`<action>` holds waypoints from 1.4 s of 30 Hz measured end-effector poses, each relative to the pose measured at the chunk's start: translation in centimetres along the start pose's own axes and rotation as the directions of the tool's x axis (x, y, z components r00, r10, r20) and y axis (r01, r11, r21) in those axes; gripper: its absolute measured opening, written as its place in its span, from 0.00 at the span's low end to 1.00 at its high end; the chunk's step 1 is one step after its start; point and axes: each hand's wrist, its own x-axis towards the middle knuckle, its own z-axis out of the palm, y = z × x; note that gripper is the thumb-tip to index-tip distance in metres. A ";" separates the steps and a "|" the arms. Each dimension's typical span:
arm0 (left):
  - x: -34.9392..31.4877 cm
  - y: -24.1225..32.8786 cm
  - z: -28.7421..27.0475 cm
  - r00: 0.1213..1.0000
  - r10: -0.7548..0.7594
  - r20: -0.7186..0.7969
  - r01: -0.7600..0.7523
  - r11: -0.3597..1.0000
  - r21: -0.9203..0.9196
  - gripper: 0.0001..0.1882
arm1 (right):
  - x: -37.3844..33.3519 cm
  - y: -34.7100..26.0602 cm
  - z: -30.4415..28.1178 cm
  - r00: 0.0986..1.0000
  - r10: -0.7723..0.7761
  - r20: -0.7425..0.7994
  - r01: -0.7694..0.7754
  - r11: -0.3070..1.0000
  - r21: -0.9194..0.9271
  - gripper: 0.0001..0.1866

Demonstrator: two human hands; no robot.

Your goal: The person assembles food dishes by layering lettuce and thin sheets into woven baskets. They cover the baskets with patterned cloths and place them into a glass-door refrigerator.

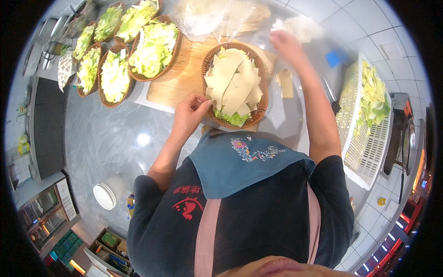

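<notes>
In front of me an oval brown wicker basket [265,94] holds green lettuce leaves [235,120] covered by overlapping pale beige bean curd sheets [235,85]. My left hand [190,113] is at the basket's left rim, thumb and fingers pinched at the edge of a bean curd sheet. My right hand [286,46] reaches past the far right of the basket, its fingers curled beside a crumpled white plastic bag [300,30]; what they hold, if anything, is too small to make out. Between basket and right forearm lies a small folded stack of beige strips [285,83].
A wooden board [173,87] lies under the basket. Several wicker baskets of cut lettuce [154,48] crowd the far left. Behind the board is a clear plastic bag [217,18]. A knife [330,92] and a white crate [364,157] of leaves stand right; a white bucket [106,196] is lower left.
</notes>
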 end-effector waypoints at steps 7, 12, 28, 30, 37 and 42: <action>0.6 0.1 0.6 1.000 0.013 0.023 -0.015 0.994 0.111 0.08 | -3.7 6.6 -2.6 0.977 0.178 0.116 -0.154 0.970 -0.187 0.12; 1.1 -0.3 0.4 0.999 0.015 0.033 -0.019 0.991 0.133 0.08 | -5.1 9.0 -2.7 0.957 0.253 0.140 -0.242 0.966 -0.089 0.11; 1.6 3.7 -2.0 0.999 0.044 -0.003 -0.044 0.992 -0.116 0.05 | -9.2 9.0 -5.2 0.970 0.242 -0.024 -0.241 0.969 0.055 0.09; 1.5 4.4 -2.0 0.999 0.033 0.005 -0.032 0.993 -0.116 0.05 | -9.5 8.1 -5.3 0.968 0.243 -0.065 -0.242 0.970 0.016 0.10; 1.4 5.4 -1.8 0.999 0.036 0.029 -0.032 0.990 -0.136 0.05 | -10.0 8.0 -5.9 0.961 0.227 -0.160 -0.261 0.935 -0.241 0.13; 1.4 6.1 -1.5 0.997 0.068 0.049 -0.060 0.988 -0.144 0.05 | -10.6 6.2 -6.3 0.933 0.198 -0.299 -0.202 0.979 0.020 0.13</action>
